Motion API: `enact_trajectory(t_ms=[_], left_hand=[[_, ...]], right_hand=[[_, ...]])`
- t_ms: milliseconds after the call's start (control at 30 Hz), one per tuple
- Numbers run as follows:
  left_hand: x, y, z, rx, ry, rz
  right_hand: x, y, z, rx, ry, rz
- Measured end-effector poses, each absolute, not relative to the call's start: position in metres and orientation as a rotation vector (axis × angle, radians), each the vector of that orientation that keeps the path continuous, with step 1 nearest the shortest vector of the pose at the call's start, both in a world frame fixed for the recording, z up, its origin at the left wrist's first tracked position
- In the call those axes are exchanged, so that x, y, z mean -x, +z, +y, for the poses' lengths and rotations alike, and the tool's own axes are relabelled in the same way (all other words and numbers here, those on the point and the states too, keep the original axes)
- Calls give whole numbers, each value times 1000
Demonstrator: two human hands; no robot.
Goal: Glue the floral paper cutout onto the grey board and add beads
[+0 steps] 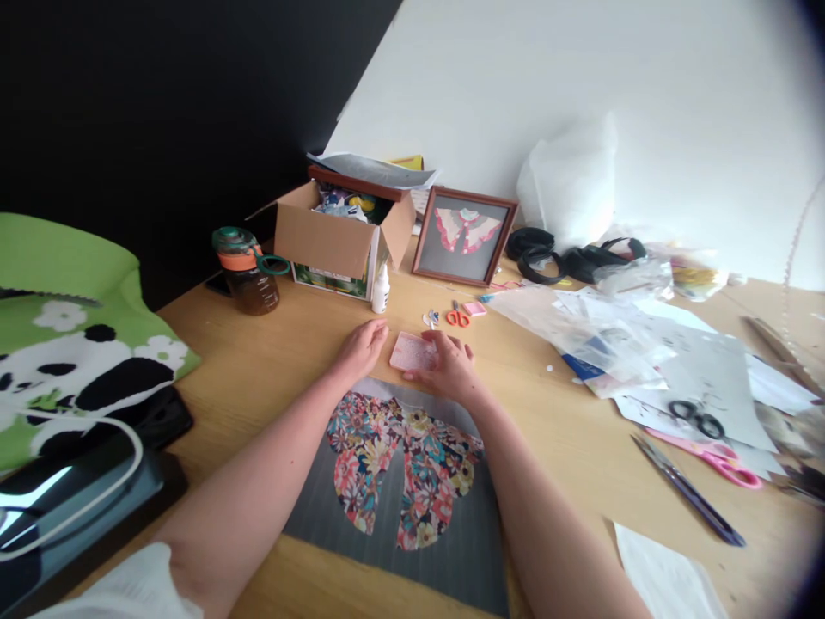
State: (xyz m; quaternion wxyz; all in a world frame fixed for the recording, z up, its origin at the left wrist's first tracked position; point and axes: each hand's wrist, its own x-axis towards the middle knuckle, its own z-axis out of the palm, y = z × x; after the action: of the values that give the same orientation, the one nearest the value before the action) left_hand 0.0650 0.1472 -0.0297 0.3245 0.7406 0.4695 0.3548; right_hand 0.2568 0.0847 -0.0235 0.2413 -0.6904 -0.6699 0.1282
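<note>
My right hand [448, 368] grips a small pink tray [400, 352] by its right side, thumb at the near edge and fingers at the far edge. Tiny pale pieces, too small to name, lie in the tray. To its left, my left hand [361, 351] rests near the table with its fingers curled together; whatever they may hold is hidden. Below both hands a floral fabric collar [429, 481] lies spread on a dark grey sheet [464, 567]. A white dropper bottle [381, 291] stands beyond my left hand. Small orange-handled scissors [458, 319] and a pink square lid-like piece [475, 308] lie beyond my right.
A filled cardboard box [328, 236], a drink bottle [248, 271] and a framed collar [465, 236] stand at the back. On the right are papers [702, 378], pink scissors [715, 456], black-handled scissors [696, 419] and tweezer-like tool [693, 494]. Green panda fabric [77, 258] covers the left.
</note>
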Motion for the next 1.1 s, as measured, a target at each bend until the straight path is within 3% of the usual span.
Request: enact_trajectory(t_ms=[300,667,1100], left_hand=[[-65,-29,147,-1953,921,1237],[-64,-30,148,-1931,931,1236],[-61,-36,154,-1818,972,1163]], right_hand=[[-266,-18,85,1754,466,-1753],[-296,8,89,1462,498,-1052],[-289,3,89,1528,529,-1193]])
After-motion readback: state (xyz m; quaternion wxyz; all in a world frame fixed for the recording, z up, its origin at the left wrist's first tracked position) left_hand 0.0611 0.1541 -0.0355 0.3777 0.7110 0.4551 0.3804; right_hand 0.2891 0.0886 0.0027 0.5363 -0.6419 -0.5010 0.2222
